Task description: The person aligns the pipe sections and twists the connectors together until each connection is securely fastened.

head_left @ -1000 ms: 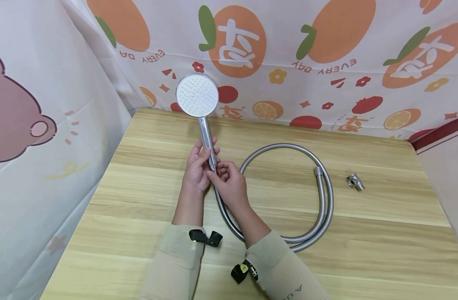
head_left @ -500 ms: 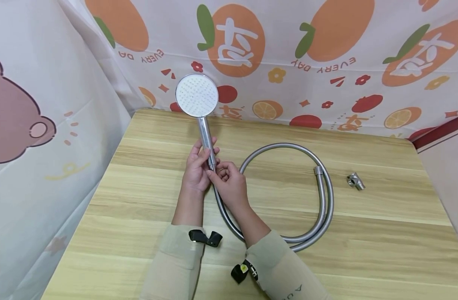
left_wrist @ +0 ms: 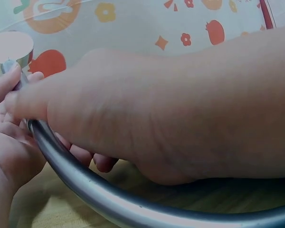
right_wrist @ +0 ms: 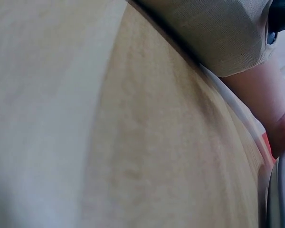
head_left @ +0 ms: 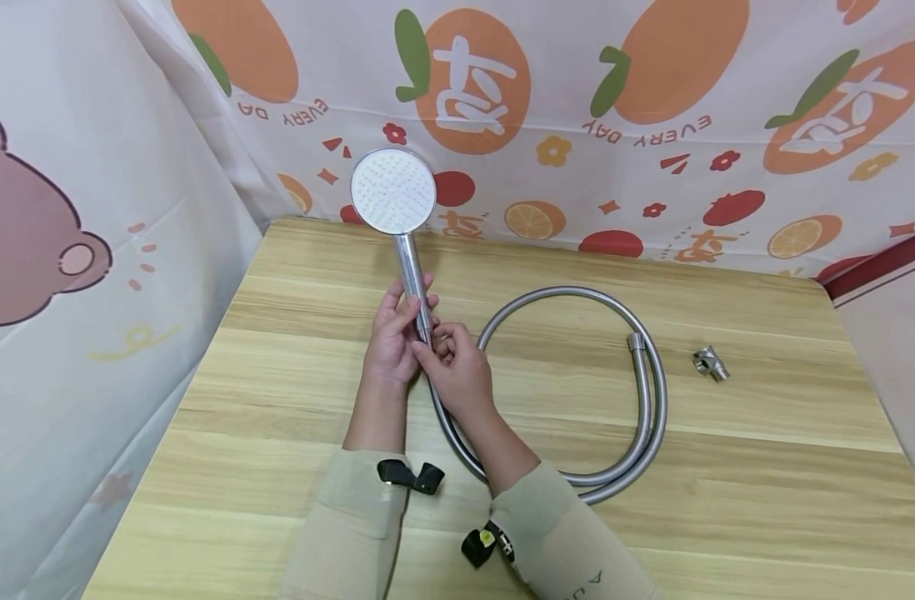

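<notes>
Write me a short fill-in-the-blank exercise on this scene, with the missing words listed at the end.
1. The left grip holds the shower head by its ____.
2. In the head view, the small metal fitting lies to the ____ of the looped hose.
3. The round spray face is ____ in colour.
4. Upside-down lettering on the cloth behind the table reads "EVERY ____".

Missing words: handle; right; white; DAY.

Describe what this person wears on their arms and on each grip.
The pale beige fabric left sleeve carries a black, lobed device at the cuff. The matching beige right sleeve bears dark lettering, partly cut off; its blocky black device has a small yellow patch. No glove shows on the left grip or right grip.
</notes>
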Available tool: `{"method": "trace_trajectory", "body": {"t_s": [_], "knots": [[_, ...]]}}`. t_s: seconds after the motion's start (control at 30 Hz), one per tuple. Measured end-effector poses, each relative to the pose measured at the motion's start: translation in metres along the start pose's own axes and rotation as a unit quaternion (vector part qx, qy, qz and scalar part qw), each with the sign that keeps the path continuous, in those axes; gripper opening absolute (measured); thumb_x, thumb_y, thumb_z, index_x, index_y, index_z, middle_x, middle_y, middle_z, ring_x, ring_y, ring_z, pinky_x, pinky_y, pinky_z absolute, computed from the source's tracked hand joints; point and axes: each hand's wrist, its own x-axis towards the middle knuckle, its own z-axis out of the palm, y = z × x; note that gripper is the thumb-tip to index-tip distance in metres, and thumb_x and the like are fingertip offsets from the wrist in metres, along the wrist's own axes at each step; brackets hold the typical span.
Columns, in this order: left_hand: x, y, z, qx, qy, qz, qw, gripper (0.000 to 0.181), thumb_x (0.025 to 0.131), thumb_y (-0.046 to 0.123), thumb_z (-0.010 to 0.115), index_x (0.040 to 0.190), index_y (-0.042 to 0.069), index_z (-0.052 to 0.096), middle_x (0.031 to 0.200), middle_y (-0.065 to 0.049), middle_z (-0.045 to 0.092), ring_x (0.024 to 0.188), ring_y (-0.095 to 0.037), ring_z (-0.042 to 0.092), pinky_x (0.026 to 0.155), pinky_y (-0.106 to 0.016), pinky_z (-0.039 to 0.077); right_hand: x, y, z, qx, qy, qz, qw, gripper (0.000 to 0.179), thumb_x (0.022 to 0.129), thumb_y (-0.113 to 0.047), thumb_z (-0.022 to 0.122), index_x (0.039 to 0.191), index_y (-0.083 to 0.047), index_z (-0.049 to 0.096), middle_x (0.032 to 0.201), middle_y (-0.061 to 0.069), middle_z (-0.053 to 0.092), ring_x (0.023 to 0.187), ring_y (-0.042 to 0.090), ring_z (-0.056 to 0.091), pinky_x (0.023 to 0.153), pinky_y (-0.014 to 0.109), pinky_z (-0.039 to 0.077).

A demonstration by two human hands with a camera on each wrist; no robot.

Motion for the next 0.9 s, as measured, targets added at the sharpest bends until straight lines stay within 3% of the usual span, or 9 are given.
{"method": "trace_trajectory", "body": {"t_s": [0.23, 0.5, 0.73, 0.83, 0.9], "knots": [[0.0004, -0.0001, -0.0002, 0.003, 0.003, -0.002, 1.0000, 0.032, 0.096, -0.001, 0.057, 0.125, 0.012, 0.057, 0.119, -0.005, 0.069, 0.089, -0.014, 0.069, 0.068, -0.024, 0.056, 0.0007, 0.0015, 0.0005, -0.063, -0.024, -0.004, 0.9977, 0.033, 0.097, -0.041, 0.058, 0.116, -0.017, 0.069, 0.069, -0.006, 0.058, 0.060, 0.008, 0.050, 0.054, 0.022, 0.040], [-0.0006, 0.0009, 0.0013, 0.002, 0.005, -0.003, 1.0000, 0.031, 0.098, -0.002, 0.051, 0.127, 0.011, 0.056, 0.119, -0.005, 0.068, 0.089, -0.014, 0.069, 0.069, -0.024, 0.056, 0.0001, 0.0006, 0.0005, -0.057, -0.025, -0.016, 0.9980, 0.039, 0.092, -0.043, 0.065, 0.118, -0.014, 0.061, 0.068, -0.005, 0.060, 0.058, 0.005, 0.051, 0.054, 0.021, 0.040], [-0.0008, 0.0009, -0.0003, 0.002, 0.002, -0.001, 1.0000, 0.033, 0.095, 0.000, 0.058, 0.127, 0.011, 0.056, 0.120, -0.006, 0.067, 0.090, -0.014, 0.069, 0.070, -0.025, 0.055, -0.0003, -0.0007, 0.0010, -0.068, -0.020, -0.010, 0.9974, 0.034, 0.097, -0.042, 0.057, 0.116, -0.016, 0.066, 0.067, -0.006, 0.056, 0.058, 0.008, 0.048, 0.054, 0.024, 0.038], [-0.0003, 0.0008, -0.0011, 0.010, 0.014, 0.000, 0.9999, 0.033, 0.096, 0.000, 0.058, 0.127, 0.011, 0.056, 0.122, -0.008, 0.066, 0.089, -0.014, 0.069, 0.069, -0.024, 0.055, -0.0007, -0.0022, -0.0006, -0.042, -0.010, -0.004, 0.9991, 0.033, 0.099, -0.040, 0.055, 0.116, -0.014, 0.068, 0.069, -0.004, 0.060, 0.060, 0.010, 0.051, 0.056, 0.023, 0.041], [0.0005, 0.0010, -0.0009, 0.021, 0.031, 0.005, 0.9993, 0.032, 0.096, 0.000, 0.057, 0.126, 0.010, 0.056, 0.124, -0.009, 0.066, 0.088, -0.015, 0.070, 0.067, -0.023, 0.055, 0.0001, -0.0023, -0.0030, 0.017, 0.009, 0.006, 0.9998, 0.033, 0.100, -0.036, 0.055, 0.117, -0.010, 0.067, 0.071, 0.002, 0.063, 0.061, 0.016, 0.055, 0.056, 0.023, 0.043]]}}
